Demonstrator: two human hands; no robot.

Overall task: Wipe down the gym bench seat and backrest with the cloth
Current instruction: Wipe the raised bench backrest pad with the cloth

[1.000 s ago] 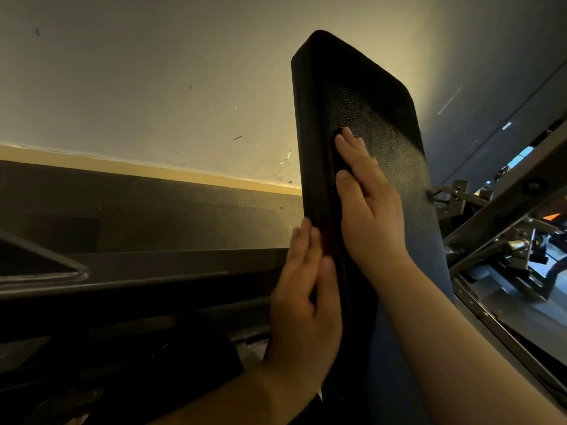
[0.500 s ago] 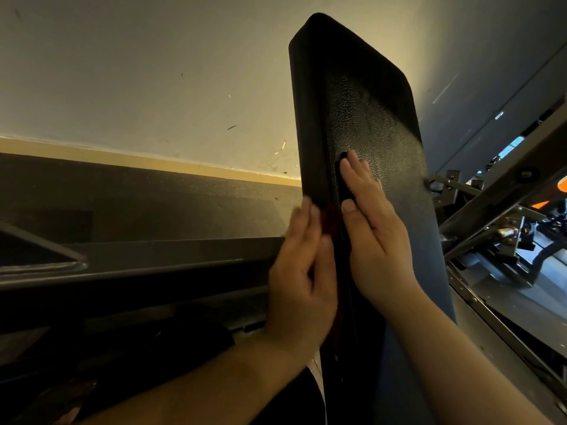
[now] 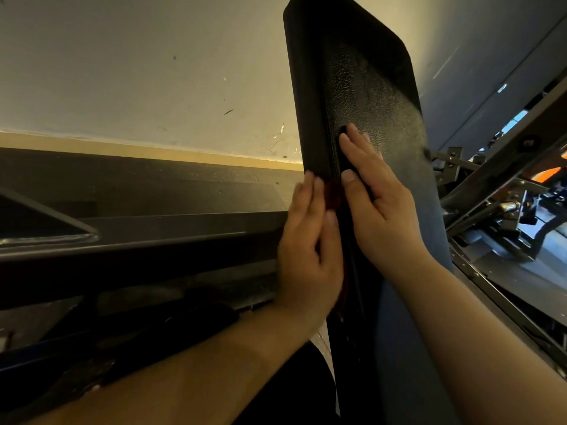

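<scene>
1. Left hand point(image 3: 306, 256), fingers straight, presses the dark red cloth point(image 3: 333, 191) against the side edge of the backrest point(image 3: 368, 72).
2. Right hand point(image 3: 377, 216) lies flat, gripping nothing, on the front face just beside it.
3. Long axis of the backrest runs upward from both hands, so the next stroke probably follows it.

Left hand point(image 3: 310, 240) flat against left edge of backrest point(image 3: 368, 72), fingers straight, pointing up. Right hand point(image 3: 377, 204) flat on backrest face, slightly higher, fingers extended.

Bare forearms point(image 3: 214, 372) (nails short) end in left hand point(image 3: 306, 256) and right hand point(image 3: 380, 216).
</scene>
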